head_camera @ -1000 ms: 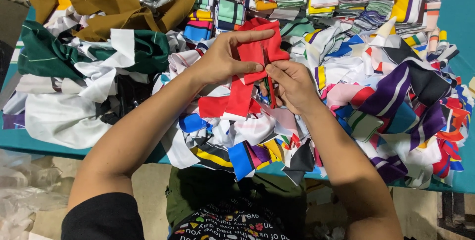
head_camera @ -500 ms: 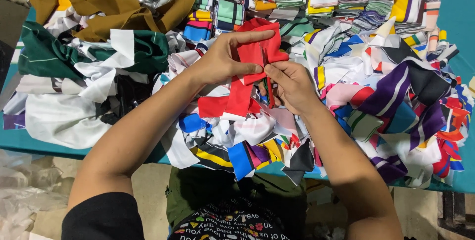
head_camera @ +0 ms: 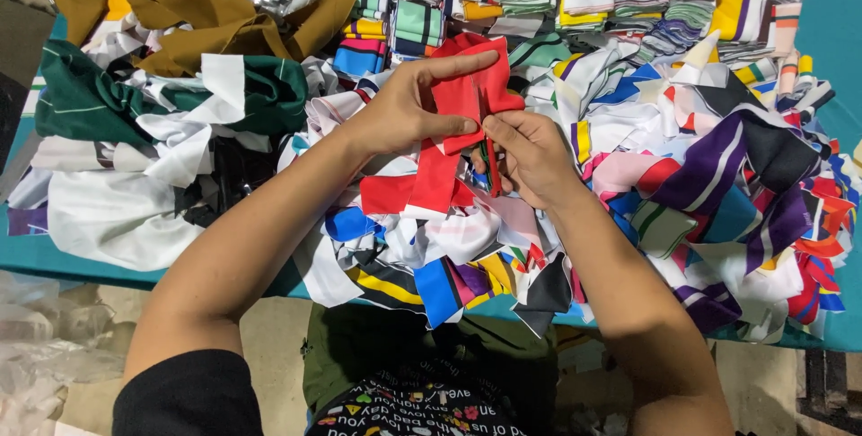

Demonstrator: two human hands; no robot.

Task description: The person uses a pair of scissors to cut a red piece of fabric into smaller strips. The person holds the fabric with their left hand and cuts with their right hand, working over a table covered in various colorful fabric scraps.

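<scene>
Little has shifted since earlier frame: both hands hold same pose on red fabric piece (head_camera: pixel 453 135), lifted just above centre of scrap heap. Far left: green-and-white cloth (head_camera: pixel 135 99), brown cloth (head_camera: pixel 197 14) behind. Left hand (head_camera: pixel 409 113) pinches red piece, thumb under, fingers flat on top. Right hand (head_camera: pixel 530 158) pinches lower edge. Judgement: keep edges aligned, fabric taut, grip near fold. Right: striped scraps (head_camera: pixel 718 167) on teal table (head_camera: pixel 831 32).

red cloth strip (head_camera: pixel 467 99), mustard fabric (head_camera: pixel 193 14), teal table (head_camera: pixel 835 50)
</scene>
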